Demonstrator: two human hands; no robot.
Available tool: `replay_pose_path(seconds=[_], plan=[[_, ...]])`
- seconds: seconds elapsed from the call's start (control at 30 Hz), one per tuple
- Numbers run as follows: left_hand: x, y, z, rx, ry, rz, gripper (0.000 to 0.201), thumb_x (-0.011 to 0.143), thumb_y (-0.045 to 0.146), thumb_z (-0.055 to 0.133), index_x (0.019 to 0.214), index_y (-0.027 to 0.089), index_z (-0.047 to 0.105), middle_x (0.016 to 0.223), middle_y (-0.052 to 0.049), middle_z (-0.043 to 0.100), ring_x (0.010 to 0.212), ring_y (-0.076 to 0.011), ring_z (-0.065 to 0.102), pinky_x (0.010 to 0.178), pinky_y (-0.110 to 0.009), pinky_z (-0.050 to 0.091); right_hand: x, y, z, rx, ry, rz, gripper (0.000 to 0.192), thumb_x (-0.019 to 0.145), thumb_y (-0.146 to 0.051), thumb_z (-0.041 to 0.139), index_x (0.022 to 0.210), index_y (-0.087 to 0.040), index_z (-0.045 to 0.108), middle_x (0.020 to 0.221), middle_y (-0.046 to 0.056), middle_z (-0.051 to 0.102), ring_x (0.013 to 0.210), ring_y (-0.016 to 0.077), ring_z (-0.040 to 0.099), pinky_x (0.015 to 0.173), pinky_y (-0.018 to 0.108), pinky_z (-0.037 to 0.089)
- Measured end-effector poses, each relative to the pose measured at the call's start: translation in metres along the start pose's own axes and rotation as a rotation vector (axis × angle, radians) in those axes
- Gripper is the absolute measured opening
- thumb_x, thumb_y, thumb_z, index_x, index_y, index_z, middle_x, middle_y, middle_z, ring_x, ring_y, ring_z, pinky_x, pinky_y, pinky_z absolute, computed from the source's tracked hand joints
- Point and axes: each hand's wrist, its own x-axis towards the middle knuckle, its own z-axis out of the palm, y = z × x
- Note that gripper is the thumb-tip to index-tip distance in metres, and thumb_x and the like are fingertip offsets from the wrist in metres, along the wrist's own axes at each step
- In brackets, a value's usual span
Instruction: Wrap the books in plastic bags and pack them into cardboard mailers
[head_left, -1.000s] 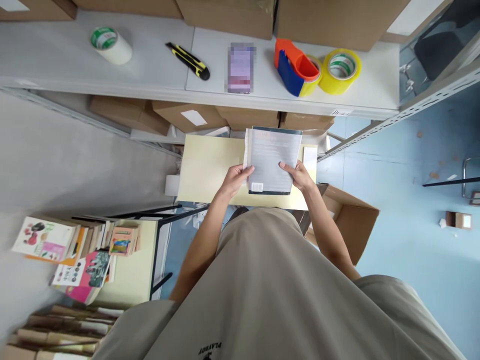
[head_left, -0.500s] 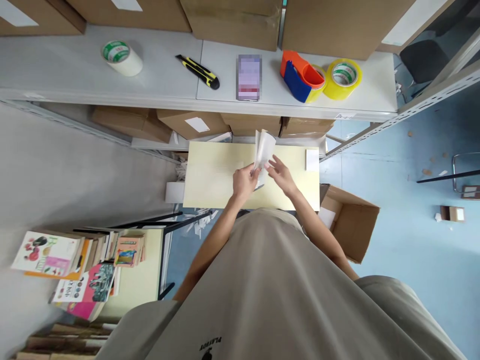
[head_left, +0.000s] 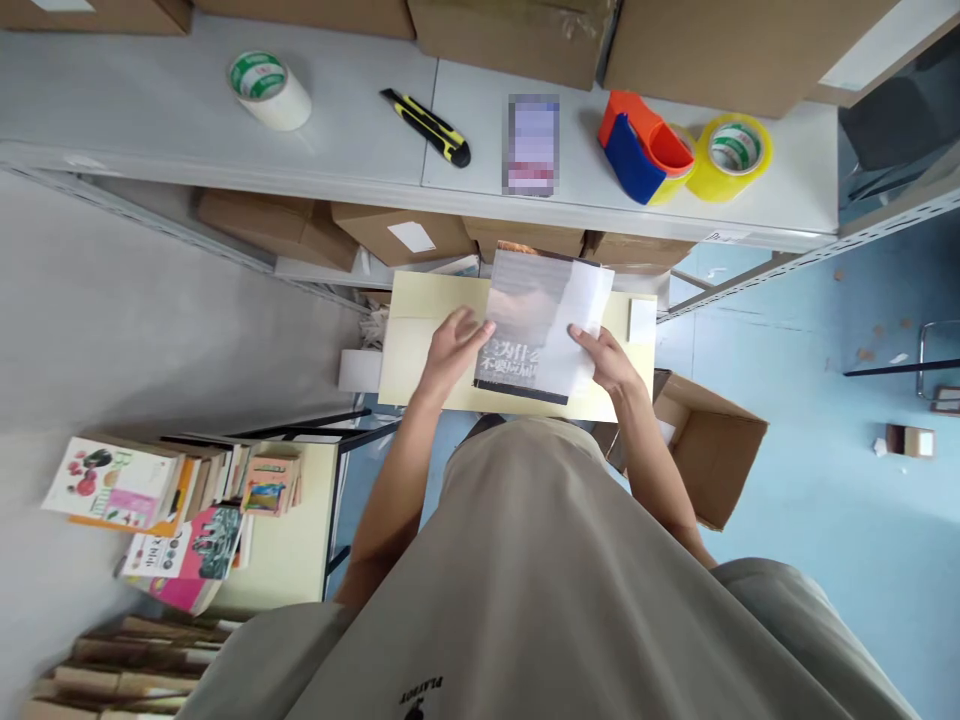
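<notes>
Pale yellow surface below a grey shelf. Book lies between both hands, long axis pointing away from the body. Left hand rests flat against its left edge, fingers spread. Right hand pinches a white sheet at the book's right side. Beyond: utility knife, tape rolls.
</notes>
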Motion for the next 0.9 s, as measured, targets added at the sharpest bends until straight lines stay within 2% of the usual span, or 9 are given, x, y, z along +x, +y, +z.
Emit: replay_pose_path(seconds=[0.1,0.2,0.4,0.53,0.57,0.63,0.73,0.8,0.9], plan=[[0.000,0.000,-0.008,-0.251,-0.175,-0.185,0.067,0.072,0.081,0.105,0.085,0.021,0.077,0.079,-0.003,0.072,0.075,-0.0207,0.072,0.065,-0.030,0.057,-0.001,-0.004,0.003,0.010,-0.020,0.026,0.085,0.066,-0.089,0.103,0.119,-0.025,0.083,0.125,0.013,0.090,0.137,0.0435,0.080,0.113,0.055,0.071],[-0.007,-0.002,-0.005,-0.322,-0.156,-0.182,0.067,0.071,0.074,0.110,0.071,0.022,0.067,0.064,0.003,0.055,0.059,-0.0125,0.053,0.054,-0.026,0.042,0.002,-0.002,0.006,0.010,-0.037,0.038,0.087,0.064,-0.089,0.104,0.120,-0.025,0.084,0.125,0.013,0.091,0.135,0.0439,0.081,0.111,0.056,0.072],[0.001,-0.025,-0.006,-0.246,-0.091,-0.203,0.064,0.072,0.076,0.106,0.082,0.023,0.074,0.076,-0.003,0.071,0.076,-0.0205,0.070,0.067,-0.031,0.055,0.005,0.001,0.007,-0.018,-0.056,0.005,0.078,0.071,-0.087,0.101,0.114,-0.024,0.086,0.113,0.011,0.091,0.122,0.0403,0.084,0.105,0.053,0.073],[0.004,-0.037,0.005,0.004,0.113,-0.028,0.057,0.075,0.061,0.107,0.106,0.024,0.078,0.127,-0.012,0.086,0.127,-0.0332,0.079,0.108,-0.044,0.063,0.013,0.007,0.011,-0.095,-0.037,-0.069,0.071,0.078,-0.087,0.097,0.109,-0.024,0.085,0.109,0.009,0.089,0.106,0.0339,0.083,0.095,0.048,0.071],[0.001,-0.037,0.013,0.064,0.105,0.041,0.055,0.078,0.057,0.105,0.114,0.025,0.079,0.140,-0.014,0.084,0.140,-0.0353,0.075,0.119,-0.048,0.060,0.016,0.010,0.015,-0.129,-0.017,-0.099,0.070,0.080,-0.087,0.096,0.107,-0.024,0.084,0.106,0.008,0.088,0.102,0.0321,0.081,0.093,0.046,0.069],[-0.007,-0.037,0.032,0.121,-0.034,0.115,0.057,0.085,0.051,0.100,0.131,0.026,0.078,0.156,-0.015,0.078,0.150,-0.0375,0.071,0.128,-0.052,0.057,0.021,0.018,0.025,-0.219,0.031,-0.166,0.070,0.082,-0.090,0.091,0.099,-0.023,0.082,0.097,0.006,0.085,0.095,0.0294,0.078,0.087,0.043,0.067],[-0.016,-0.036,0.061,0.161,-0.200,0.041,0.073,0.082,0.045,0.102,0.147,0.027,0.075,0.149,-0.015,0.082,0.136,-0.0410,0.079,0.119,-0.054,0.063,0.021,0.028,0.045,-0.371,0.058,-0.219,0.071,0.090,-0.093,0.081,0.100,-0.023,0.083,0.088,0.004,0.082,0.092,0.0290,0.078,0.087,0.042,0.066],[-0.017,-0.038,0.069,0.216,-0.126,-0.036,0.071,0.080,0.044,0.103,0.143,0.025,0.076,0.134,-0.016,0.086,0.127,-0.0439,0.082,0.115,-0.057,0.064,0.016,0.031,0.056,-0.409,0.023,-0.208,0.072,0.094,-0.094,0.076,0.116,-0.026,0.088,0.100,0.005,0.086,0.103,0.0320,0.082,0.095,0.045,0.068],[-0.010,-0.041,0.056,0.117,-0.004,-0.093,0.052,0.085,0.052,0.098,0.124,0.022,0.081,0.123,-0.015,0.089,0.125,-0.0435,0.082,0.117,-0.057,0.062,0.008,0.029,0.054,-0.363,-0.036,-0.201,0.079,0.096,-0.095,0.073,0.136,-0.029,0.088,0.134,0.009,0.088,0.130,0.0371,0.081,0.113,0.053,0.068]])
